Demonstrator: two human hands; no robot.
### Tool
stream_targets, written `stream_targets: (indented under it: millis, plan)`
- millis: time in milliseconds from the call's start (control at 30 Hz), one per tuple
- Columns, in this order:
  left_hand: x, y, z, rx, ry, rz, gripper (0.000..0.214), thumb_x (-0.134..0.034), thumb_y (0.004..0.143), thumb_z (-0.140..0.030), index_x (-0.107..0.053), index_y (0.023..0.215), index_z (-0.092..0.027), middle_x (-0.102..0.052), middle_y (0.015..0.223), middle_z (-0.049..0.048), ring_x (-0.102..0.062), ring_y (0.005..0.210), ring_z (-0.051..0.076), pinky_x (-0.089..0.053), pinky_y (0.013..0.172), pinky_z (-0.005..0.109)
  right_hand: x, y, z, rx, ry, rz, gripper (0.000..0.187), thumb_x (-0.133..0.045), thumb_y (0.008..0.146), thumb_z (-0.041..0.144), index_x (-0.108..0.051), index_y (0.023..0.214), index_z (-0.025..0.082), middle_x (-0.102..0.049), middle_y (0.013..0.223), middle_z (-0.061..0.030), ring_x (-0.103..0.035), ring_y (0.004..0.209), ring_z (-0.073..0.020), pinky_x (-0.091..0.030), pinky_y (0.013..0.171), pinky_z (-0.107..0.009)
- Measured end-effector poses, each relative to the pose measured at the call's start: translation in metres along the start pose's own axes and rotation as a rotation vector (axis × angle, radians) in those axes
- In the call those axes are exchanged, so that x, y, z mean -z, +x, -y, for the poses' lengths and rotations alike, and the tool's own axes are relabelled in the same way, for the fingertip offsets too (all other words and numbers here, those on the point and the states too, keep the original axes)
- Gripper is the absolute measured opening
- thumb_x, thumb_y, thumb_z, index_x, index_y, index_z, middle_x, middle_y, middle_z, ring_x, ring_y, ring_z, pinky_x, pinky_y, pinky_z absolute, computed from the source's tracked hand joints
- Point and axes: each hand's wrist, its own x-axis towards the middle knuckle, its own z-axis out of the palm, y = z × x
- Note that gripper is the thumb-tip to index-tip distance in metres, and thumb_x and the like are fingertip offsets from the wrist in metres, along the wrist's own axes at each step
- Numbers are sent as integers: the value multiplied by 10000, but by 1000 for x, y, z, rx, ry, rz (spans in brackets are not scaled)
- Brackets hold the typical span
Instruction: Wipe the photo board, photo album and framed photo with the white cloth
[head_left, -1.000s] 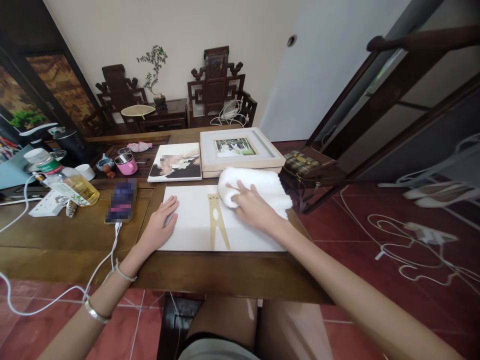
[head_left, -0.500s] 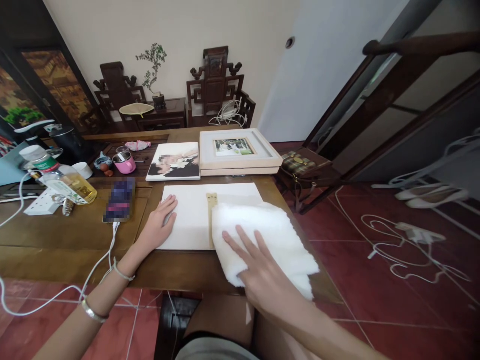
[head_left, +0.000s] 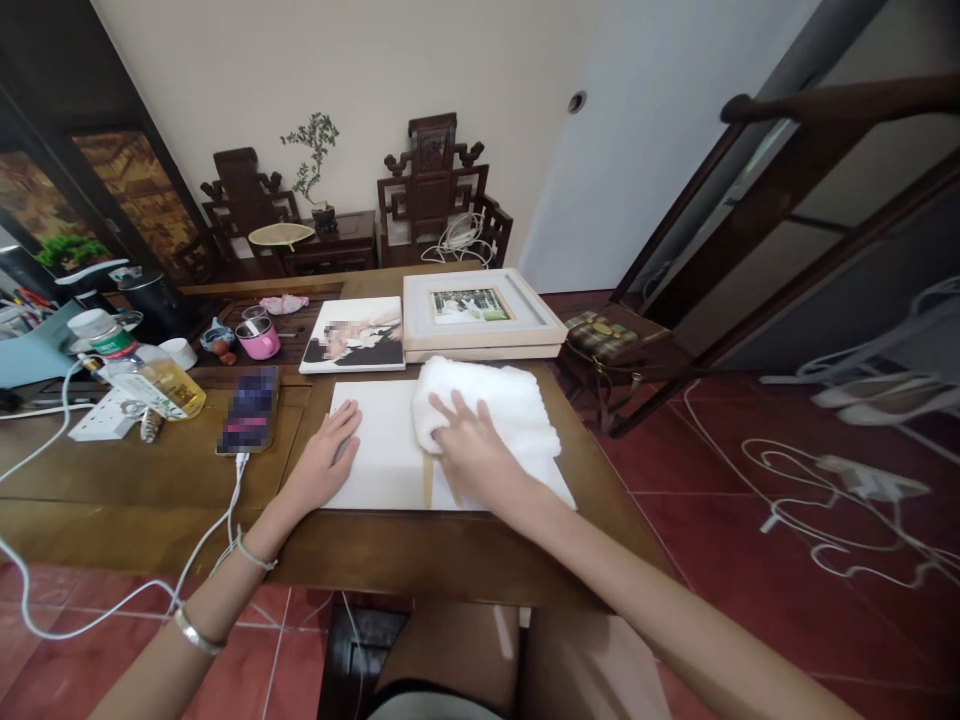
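Note:
A white rectangular panel (head_left: pixel 386 445), with a narrow tan strip (head_left: pixel 427 485) down its middle, lies flat near the table's front edge. My left hand (head_left: pixel 328 460) rests on the panel's left edge, fingers stretched out and holding nothing. On the right half, my right hand (head_left: pixel 476 445) presses a fluffy white cloth (head_left: pixel 514 395) against the surface. Its fingers are bent into the cloth and somewhat apart; the thumb is hidden. The cloth covers the upper part of the strip and much of the panel's right side.
Behind the panel lie a photo print (head_left: pixel 352 335) and a pale framed picture (head_left: pixel 480 340). A charging phone (head_left: pixel 249 410), a pink cup (head_left: pixel 259 340), a bottle (head_left: pixel 161 380) and a white power strip (head_left: pixel 101 408) are on the left. A checked bag (head_left: pixel 604 335) sits beyond the table's right edge.
My right hand and the cloth have moved away from me and slightly left, up the panel, uncovering its lower right corner. My left hand stays on the left edge. The view has shifted slightly.

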Motion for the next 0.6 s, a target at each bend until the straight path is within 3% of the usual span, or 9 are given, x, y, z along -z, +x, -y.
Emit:
stream_targets:
  millis: [200,300,400,600]
  plan:
    - [-2,0,1,-5,-24,-28,453,-378,919,-309,-480,1328,-143,-400,1444,135,-308,1373,232,-210,1137,481,-20,-67,40,153,24,-23,208,-527,764,48,-708,715,139,-313,1478,-159,-197,1337,-465,-182,1040,-681]
    - [-3,0,1,-8,-30,-28,450,-381,916,-300,-476,1332,-154,-397,1447,128,-303,1375,231,-204,1138,485,-18,-78,39,237,60,-2,209,-531,759,52,-699,671,141,-314,1480,-147,-189,1345,-452,-173,1042,-688]
    - [-2,0,1,-7,-18,-22,455,-376,917,-297,-472,1333,-140,-392,1448,138,-303,1375,226,-206,1138,478,-10,-57,24,243,56,21,253,-496,731,9,-708,789,133,-329,1476,-139,-147,1370,-405,-161,1075,-640]
    - [0,1,-1,5,-9,-3,459,-368,922,-308,-466,1336,-137,-388,1450,141,-294,1379,221,-203,1137,482,-1,21,1,125,-36,4,340,-484,724,10,-697,960,130,-343,1473,-133,-182,1371,-390,-217,1053,-626]
